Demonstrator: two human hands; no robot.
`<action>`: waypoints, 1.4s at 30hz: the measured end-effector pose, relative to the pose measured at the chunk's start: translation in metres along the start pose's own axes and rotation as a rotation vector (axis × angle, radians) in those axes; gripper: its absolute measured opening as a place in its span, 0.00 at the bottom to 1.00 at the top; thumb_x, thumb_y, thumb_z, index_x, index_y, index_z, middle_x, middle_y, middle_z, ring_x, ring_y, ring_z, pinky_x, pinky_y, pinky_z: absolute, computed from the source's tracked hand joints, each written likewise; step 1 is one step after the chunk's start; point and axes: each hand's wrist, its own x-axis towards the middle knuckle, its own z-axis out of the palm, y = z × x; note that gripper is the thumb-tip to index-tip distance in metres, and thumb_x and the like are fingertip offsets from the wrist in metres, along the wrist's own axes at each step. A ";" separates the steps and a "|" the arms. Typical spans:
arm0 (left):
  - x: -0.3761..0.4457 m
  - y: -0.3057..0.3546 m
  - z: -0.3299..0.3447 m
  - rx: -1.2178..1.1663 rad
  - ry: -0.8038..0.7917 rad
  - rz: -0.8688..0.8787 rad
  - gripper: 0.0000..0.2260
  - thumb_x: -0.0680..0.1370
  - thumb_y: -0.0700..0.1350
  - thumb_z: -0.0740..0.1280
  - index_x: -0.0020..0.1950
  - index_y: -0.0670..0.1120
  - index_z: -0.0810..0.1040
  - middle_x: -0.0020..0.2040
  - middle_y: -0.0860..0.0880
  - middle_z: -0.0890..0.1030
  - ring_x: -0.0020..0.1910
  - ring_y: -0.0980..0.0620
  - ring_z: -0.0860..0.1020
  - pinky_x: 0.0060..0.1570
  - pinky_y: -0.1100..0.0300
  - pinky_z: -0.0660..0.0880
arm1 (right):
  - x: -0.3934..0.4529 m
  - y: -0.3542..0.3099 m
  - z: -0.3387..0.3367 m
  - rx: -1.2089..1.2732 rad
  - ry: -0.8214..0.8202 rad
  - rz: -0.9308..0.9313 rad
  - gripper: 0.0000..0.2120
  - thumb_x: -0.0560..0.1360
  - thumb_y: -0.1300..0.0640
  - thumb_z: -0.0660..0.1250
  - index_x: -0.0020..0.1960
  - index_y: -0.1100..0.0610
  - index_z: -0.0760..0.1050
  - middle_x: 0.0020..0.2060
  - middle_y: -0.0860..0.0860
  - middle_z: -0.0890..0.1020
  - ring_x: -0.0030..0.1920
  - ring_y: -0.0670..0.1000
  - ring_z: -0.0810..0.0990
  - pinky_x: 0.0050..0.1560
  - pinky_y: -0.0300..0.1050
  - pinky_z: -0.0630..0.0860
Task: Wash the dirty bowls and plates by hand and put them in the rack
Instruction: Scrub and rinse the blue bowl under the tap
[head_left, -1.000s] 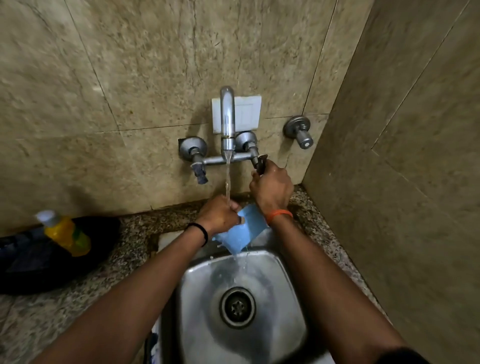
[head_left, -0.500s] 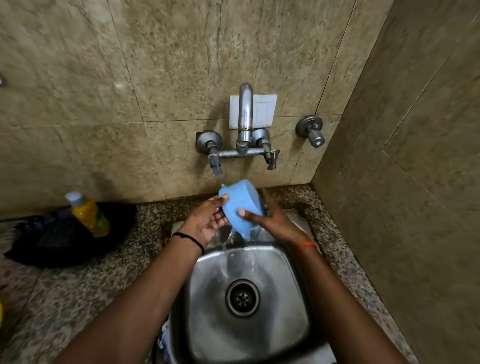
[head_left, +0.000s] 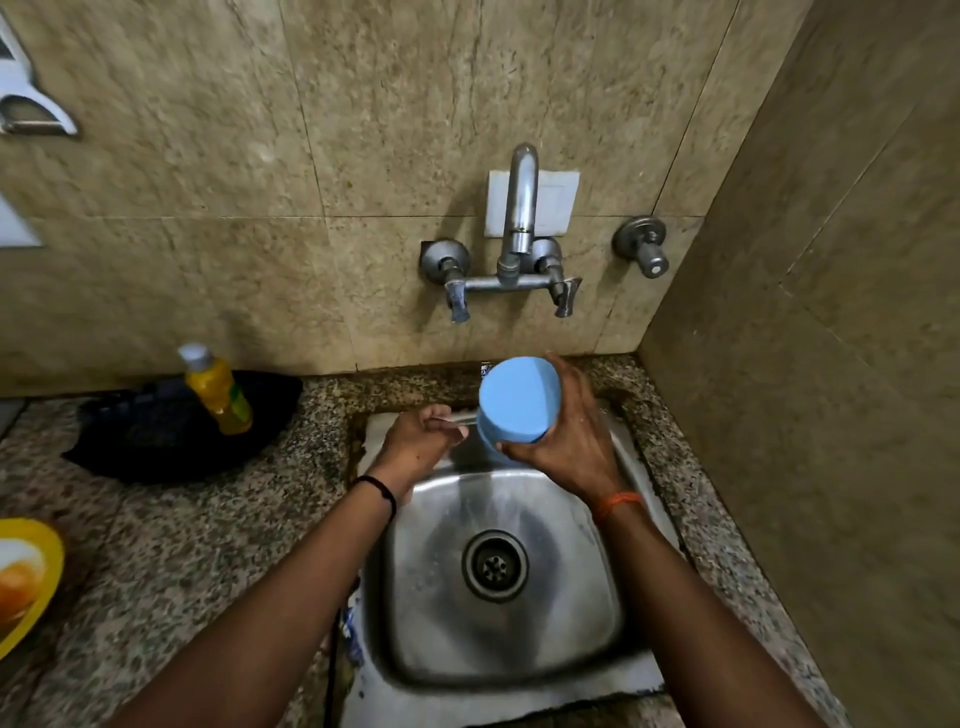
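Over the steel sink (head_left: 519, 649), the right hand (head_left: 566, 447) is gripping a blue bowl (head_left: 517, 402); the left hand (head_left: 421, 441) is hanging loosely curled, holding nothing.

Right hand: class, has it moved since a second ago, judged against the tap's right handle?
Yes. The right hand has left the tap's right handle, come down toward the sink, and now holds the blue bowl.

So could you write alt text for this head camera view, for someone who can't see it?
A person's right hand holds a blue bowl tilted over a steel sink, beneath a wall tap that is not running. The left hand hovers beside it, holding nothing.
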 end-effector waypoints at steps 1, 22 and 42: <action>-0.003 -0.002 -0.004 0.049 0.008 0.029 0.18 0.73 0.41 0.72 0.62 0.44 0.77 0.54 0.46 0.82 0.54 0.48 0.80 0.57 0.52 0.75 | -0.002 -0.001 0.000 -0.019 -0.001 -0.008 0.54 0.55 0.42 0.81 0.74 0.50 0.58 0.69 0.48 0.65 0.69 0.50 0.66 0.67 0.48 0.70; -0.208 -0.107 -0.365 0.543 0.747 0.217 0.14 0.72 0.54 0.64 0.49 0.48 0.83 0.46 0.51 0.84 0.47 0.53 0.80 0.47 0.60 0.74 | -0.054 -0.281 0.273 0.409 -0.707 -0.330 0.51 0.54 0.42 0.82 0.70 0.45 0.61 0.66 0.44 0.68 0.65 0.43 0.69 0.64 0.42 0.70; -0.312 -0.171 -0.597 1.130 1.220 0.044 0.19 0.74 0.39 0.68 0.65 0.40 0.76 0.58 0.41 0.81 0.61 0.42 0.78 0.58 0.52 0.75 | -0.129 -0.535 0.569 0.193 -0.908 -0.473 0.51 0.59 0.41 0.80 0.72 0.57 0.59 0.64 0.57 0.67 0.66 0.59 0.68 0.63 0.55 0.72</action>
